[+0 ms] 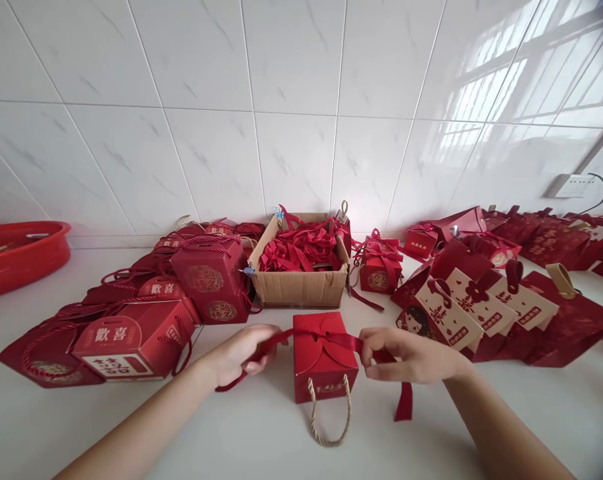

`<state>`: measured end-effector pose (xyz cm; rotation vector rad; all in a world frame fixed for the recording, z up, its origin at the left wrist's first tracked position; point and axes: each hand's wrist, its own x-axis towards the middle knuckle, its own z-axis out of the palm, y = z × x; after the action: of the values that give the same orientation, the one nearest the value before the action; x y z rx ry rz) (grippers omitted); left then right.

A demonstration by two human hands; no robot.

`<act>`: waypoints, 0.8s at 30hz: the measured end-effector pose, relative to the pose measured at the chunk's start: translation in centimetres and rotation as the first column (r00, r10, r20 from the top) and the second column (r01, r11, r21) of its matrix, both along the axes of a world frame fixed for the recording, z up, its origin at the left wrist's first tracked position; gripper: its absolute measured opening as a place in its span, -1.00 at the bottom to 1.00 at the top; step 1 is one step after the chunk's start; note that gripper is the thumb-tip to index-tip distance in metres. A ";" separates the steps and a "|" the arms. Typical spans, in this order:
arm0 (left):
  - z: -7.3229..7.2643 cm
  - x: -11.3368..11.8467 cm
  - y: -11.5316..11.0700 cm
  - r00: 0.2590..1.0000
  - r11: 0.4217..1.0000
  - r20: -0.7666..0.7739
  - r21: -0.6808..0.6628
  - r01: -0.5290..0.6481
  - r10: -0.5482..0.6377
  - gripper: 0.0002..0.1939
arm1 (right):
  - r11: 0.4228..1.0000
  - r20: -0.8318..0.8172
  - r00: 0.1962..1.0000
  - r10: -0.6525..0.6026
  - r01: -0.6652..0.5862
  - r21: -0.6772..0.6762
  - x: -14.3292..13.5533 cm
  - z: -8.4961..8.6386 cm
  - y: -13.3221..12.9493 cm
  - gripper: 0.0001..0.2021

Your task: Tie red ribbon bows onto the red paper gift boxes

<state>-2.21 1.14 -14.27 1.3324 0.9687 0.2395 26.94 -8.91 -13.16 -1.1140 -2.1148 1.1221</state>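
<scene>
A small red gift box point(325, 373) stands upright on the white table in front of me, its petal-shaped lid folded closed. A twisted rope handle point(331, 443) hangs down its near side. Across the lid runs a dark red ribbon point(348, 342), drawn out to both sides. My left hand point(251, 350) is closed on the ribbon's left end, beside the box. On the right, my right hand point(401, 353) pinches the other end between thumb and fingers, and the ribbon's tail dangles below it.
Behind the box is a cardboard carton point(298, 290) full of red ribbons. Several red boxes point(131, 340) with cord handles are stacked at left, near a red basin point(26, 267). A bow-tied box point(380, 267) and several gift bags point(481, 310) stand at right. A tiled wall closes off the back.
</scene>
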 end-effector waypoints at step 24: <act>3.1 3.8 -4.8 0.997 0.458 0.037 0.886 -0.065 0.070 -0.76 | 0.869 -0.260 0.842 -0.472 0.495 0.024 -7.6 1.6 2.7 -0.90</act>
<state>1.60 -3.62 -11.16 2.2668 0.9128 0.9183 19.38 -6.25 -11.59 -1.2956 -1.5499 0.8580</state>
